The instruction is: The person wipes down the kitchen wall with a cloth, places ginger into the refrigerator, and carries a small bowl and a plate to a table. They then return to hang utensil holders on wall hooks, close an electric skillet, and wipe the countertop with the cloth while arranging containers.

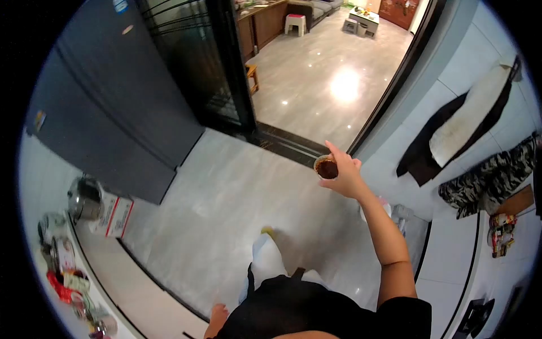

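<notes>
My right hand (344, 172) is closed around a small clear cup (327, 168) of dark brown liquid, held out in front of me near the doorway. Its fingers and thumb grip the cup's side, and the open top faces up toward me. Low at my left side, my left hand (219, 312) hangs beside my black shirt. Only a small part of it shows, and its fingers are too unclear to read.
A tall dark grey fridge (107, 96) stands at left, beside a black-framed glass door (212, 68). The floor track (293, 144) crosses the doorway. Jars and packets line the left counter (107, 271). Cloths (466, 127) hang on the right wall, above a bin (377, 210).
</notes>
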### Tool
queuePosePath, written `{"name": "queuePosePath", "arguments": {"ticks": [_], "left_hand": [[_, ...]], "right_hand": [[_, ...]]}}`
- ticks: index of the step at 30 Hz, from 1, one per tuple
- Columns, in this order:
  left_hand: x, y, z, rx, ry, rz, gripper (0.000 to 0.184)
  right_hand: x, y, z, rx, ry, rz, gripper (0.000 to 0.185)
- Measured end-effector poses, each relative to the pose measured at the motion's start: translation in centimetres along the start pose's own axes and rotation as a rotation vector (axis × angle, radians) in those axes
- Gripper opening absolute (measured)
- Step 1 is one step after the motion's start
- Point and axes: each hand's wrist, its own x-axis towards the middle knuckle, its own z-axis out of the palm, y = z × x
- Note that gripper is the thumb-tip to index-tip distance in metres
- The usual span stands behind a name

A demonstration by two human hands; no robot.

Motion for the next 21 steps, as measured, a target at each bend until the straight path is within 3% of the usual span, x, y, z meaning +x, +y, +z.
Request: {"name": "queuePosePath", "arguments": {"ticks": [2,6,9,12,13,14,15,16,19,21], "left_hand": [[-0.4,5.6,5.9,0.178,0.082,-0.21,0.021],[4.1,23.6,18.3,0.406,0.071,-0.175,0.023],[10.7,41.5,28.5,0.755,0.085,0.106,0.025],[15.6,62.6,43.8,1.324,0.221,0.655,0.027],[15.6,69.5,50.9,1.228,0.235,0.79,0.028],[14.5,75.6,57.9,0.794,0.167,0.811,0.029],[7.9,80.8,64.0,0.739,0.103,0.881,0.029],[5.7,85.4,70.5,0.484,-0.069,1.03,0.03],[-3.2,96.5,84.6,0.284,-0.233,0.846,0.032],[0.7,99.8,90.9,0.095,-0.322,0.938,0.028]], "right_hand": [[5.7,3.9,-1.3,-0.011,0.068,0.017,0.101],[19.0,10.7,-4.5,0.065,0.133,0.094,0.1],[28.9,14.3,-7.2,0.102,0.205,0.143,0.101],[38.4,17.2,-10.7,0.044,0.264,0.165,0.098],[41.6,19.1,-11.4,0.06,0.288,0.153,0.097],[45.0,21.0,-12.2,0.075,0.314,0.14,0.097],[46.7,22.8,-12.9,0.089,0.348,0.123,0.097],[50.1,25.5,-13.4,0.123,0.367,0.094,0.094],[59.0,32.5,-15.5,0.286,0.353,0.157,0.101],[64.5,36.8,-17.6,0.228,0.322,0.191,0.101]]}}
